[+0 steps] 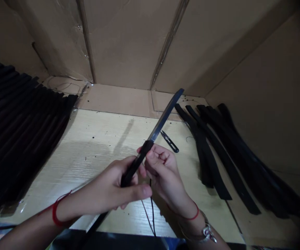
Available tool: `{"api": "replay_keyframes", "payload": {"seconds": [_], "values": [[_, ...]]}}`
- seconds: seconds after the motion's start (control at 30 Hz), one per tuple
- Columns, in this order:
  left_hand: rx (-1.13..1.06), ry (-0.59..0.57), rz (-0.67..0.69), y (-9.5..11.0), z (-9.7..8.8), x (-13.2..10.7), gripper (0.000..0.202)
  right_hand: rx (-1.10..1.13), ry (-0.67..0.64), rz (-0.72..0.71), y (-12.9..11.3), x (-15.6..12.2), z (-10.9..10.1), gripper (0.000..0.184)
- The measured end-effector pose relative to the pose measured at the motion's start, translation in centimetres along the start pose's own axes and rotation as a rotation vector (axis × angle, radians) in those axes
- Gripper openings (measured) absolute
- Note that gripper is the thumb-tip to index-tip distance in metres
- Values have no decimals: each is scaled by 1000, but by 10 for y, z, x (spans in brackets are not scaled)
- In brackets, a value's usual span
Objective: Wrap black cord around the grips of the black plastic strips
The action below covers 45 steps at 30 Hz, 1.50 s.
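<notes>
A long, slim, slightly curved dark strip (163, 119) slants up and away from me, its far part smooth and faintly shiny. A matte black band or sleeve (147, 147) wraps its middle. My left hand (121, 184) is closed around the lower part, thumb stretched out to the right. My right hand (163, 166) has its fingers bent and pinched at the black band. Below the hands a thin black cord (152, 205) hangs in a loop; where its upper end goes is hidden by my fingers.
Small black thread snips (169, 141) lie on the pale wooden board (103, 139) beyond my right hand. Several curved black strips (215, 152) lie at the right. A large row of dark strips (22, 128) fills the left. Cardboard walls (129, 45) enclose the back and right.
</notes>
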<state>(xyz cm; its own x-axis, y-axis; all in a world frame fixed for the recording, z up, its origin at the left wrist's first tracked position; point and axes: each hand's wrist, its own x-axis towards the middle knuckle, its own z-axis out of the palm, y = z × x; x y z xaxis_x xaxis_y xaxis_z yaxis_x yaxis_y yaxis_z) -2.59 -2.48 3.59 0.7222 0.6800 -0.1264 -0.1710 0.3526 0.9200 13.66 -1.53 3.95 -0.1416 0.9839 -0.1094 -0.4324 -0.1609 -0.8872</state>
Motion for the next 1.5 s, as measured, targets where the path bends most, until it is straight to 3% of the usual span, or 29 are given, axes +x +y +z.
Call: {"api": "replay_keyframes", "payload": {"seconds": [0.07,0.33,0.47,0.6,0.67,0.73,0.83,0.93,1.07,1.2,1.3,1.4,1.5], "values": [[-15,56,-33,2,2,-1,24,-16,30,29,0,1,1,32],[-429,-163,90,-7,-2,8,30,25,59,16,-2,-2,6,27],[-662,-322,58,-8,-4,6,27,30,50,-23,3,-2,6,25],[-951,-560,-120,-6,-7,1,30,71,-122,-6,7,-1,3,24],[-970,-625,-156,-6,-6,1,31,66,-195,0,6,-1,2,26],[-846,-563,-118,-6,-4,2,33,42,-167,-17,4,-1,0,22],[-647,-324,23,-9,0,7,40,11,-85,-63,1,-2,-2,24],[-548,-132,139,-11,0,10,31,-2,-39,-101,0,-2,-2,26],[-419,30,173,-7,-3,6,33,-75,-27,-132,2,-1,-2,20],[-469,5,158,-5,-4,4,40,-106,-73,-103,3,1,-2,25],[-615,-165,122,-11,-7,7,43,-58,-111,-49,4,0,-2,31],[-659,-286,32,-16,-10,12,47,-62,-51,-61,5,0,-1,29],[-358,-102,-5,-15,-9,13,52,-108,73,-77,8,5,0,28]]}}
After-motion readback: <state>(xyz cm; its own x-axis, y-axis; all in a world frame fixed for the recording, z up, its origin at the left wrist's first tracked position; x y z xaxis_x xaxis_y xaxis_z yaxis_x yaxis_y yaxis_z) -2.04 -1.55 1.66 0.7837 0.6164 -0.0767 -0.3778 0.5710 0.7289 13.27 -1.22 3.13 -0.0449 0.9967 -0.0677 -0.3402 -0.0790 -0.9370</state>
